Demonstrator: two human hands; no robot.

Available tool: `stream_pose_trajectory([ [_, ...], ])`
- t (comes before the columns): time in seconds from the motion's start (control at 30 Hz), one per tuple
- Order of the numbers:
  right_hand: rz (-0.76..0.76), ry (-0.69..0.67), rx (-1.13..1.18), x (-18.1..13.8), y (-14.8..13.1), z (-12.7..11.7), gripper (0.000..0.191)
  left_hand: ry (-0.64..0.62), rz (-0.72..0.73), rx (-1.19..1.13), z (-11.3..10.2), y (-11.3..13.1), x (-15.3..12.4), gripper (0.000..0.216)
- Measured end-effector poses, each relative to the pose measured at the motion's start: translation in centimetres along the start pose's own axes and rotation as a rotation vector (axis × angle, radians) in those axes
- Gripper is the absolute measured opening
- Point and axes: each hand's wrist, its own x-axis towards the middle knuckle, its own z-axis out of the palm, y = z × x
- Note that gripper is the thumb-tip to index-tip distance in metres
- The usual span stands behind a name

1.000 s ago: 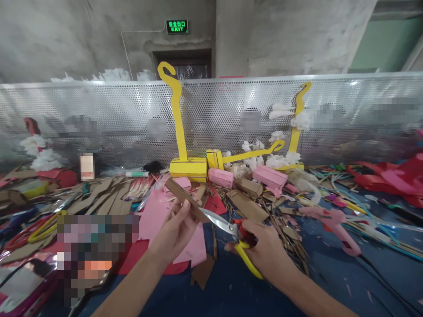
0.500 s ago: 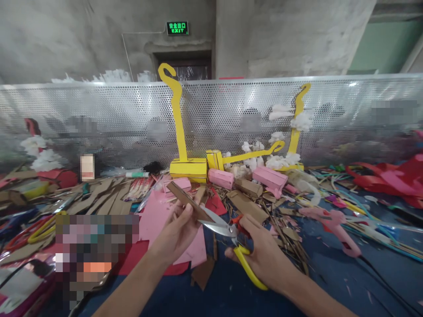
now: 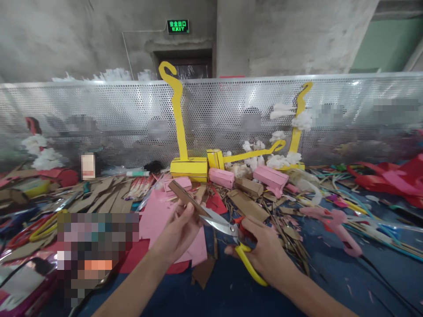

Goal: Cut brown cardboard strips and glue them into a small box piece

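Note:
Pinched in my left hand (image 3: pixel 183 222) is a narrow brown cardboard strip (image 3: pixel 185 196), tilted with its far end up and to the left. My right hand (image 3: pixel 262 244) grips a pair of scissors (image 3: pixel 218 223) by red and yellow handles. The blades lie nearly together at the strip's near end, close to my left fingertips. Whether they press through the cardboard is hard to make out. Beneath my left hand lie pink sheets (image 3: pixel 155 215) and a red sheet (image 3: pixel 135 259).
A pink glue gun (image 3: pixel 337 226) with a black cord lies to the right. Yellow cardboard hook stands (image 3: pixel 188 169) line the back, against a perforated metal screen (image 3: pixel 132 110). Pink boxes (image 3: pixel 271 177), cardboard scraps (image 3: pixel 247 204) and flat cardboard strips (image 3: pixel 102 196) litter the blue tabletop.
The scissor blades have come together from a wider spread at the strip's end. My left hand holds the strip in nearly the same place.

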Motion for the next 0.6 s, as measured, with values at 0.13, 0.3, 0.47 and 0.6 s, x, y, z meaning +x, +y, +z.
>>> stream_pose_trajectory([
  [0.13,0.016,0.013,0.007,0.1,0.1,0.0,0.043,-0.014,-0.008,-0.001,0.1,-0.2,0.1,0.015],
  [0.3,0.052,0.004,0.033,0.2,0.3,0.0,0.047,-0.048,-0.019,0.069,0.0,-0.4,0.0,0.017],
  [0.47,0.070,0.062,0.070,0.6,0.4,-0.6,0.033,-0.076,-0.004,0.142,0.0,-0.2,0.3,0.012],
  [0.6,0.044,0.051,0.050,0.7,0.2,-1.3,0.024,-0.071,0.031,0.214,-0.2,-0.5,0.5,0.018],
])
